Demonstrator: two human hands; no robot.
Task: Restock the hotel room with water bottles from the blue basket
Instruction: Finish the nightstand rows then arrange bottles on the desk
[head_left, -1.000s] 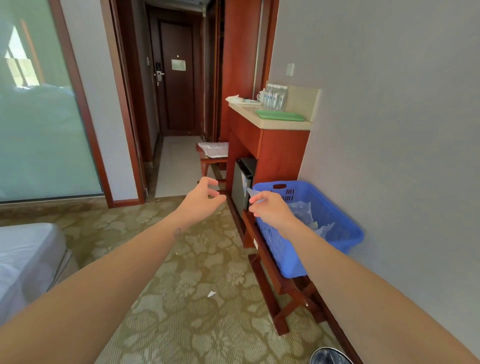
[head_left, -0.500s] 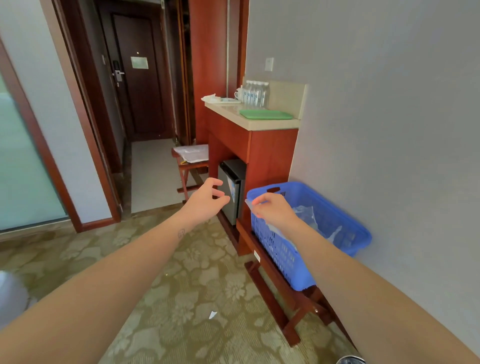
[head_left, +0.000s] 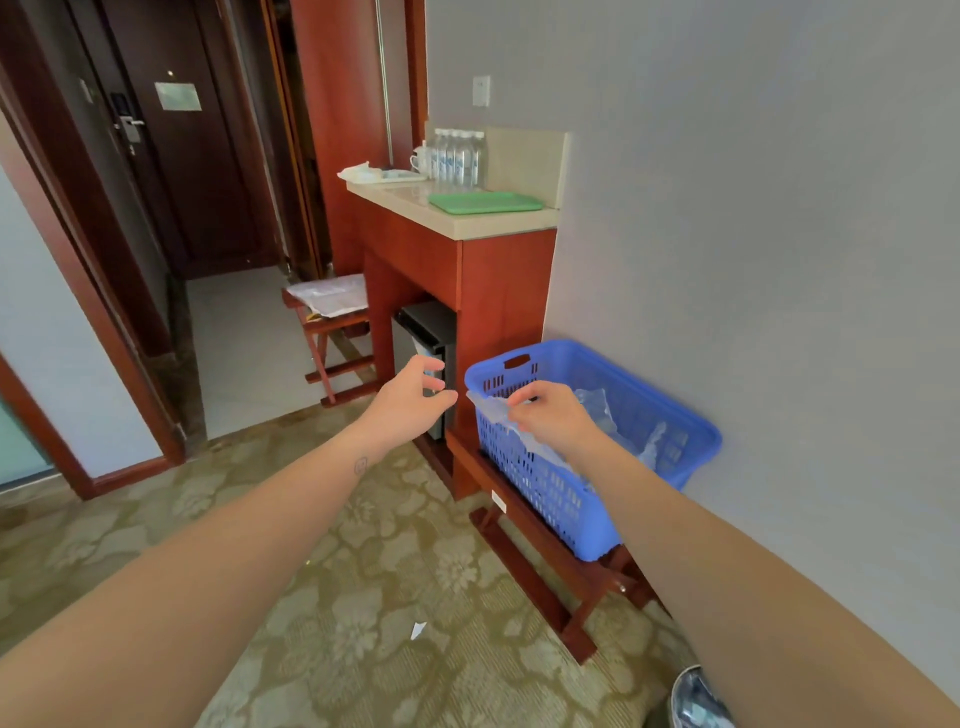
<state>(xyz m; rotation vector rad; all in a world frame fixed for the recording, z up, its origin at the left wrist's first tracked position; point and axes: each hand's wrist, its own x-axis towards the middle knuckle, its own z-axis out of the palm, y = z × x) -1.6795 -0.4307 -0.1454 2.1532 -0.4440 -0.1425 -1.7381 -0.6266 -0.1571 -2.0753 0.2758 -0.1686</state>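
Pinching clear plastic wrap (head_left: 595, 402) at the blue basket's (head_left: 545, 499) rim, the right hand (head_left: 553, 415) reached in. The left hand (head_left: 410, 397) hovered alongside, fingers loosely spread, empty. Water bottles (head_left: 460, 156) stood on the counter (head_left: 467, 223); restocking looked nearly finished.

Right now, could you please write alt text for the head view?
The right hand pinches clear plastic at the rim of a blue basket on a wooden rack; the left hand hovers open beside it. Water bottles stand on the counter beyond.

Grey wall (head_left: 727, 182), patterned carpet (head_left: 363, 597), red wooden counter (head_left: 498, 280), dark door (head_left: 187, 156).
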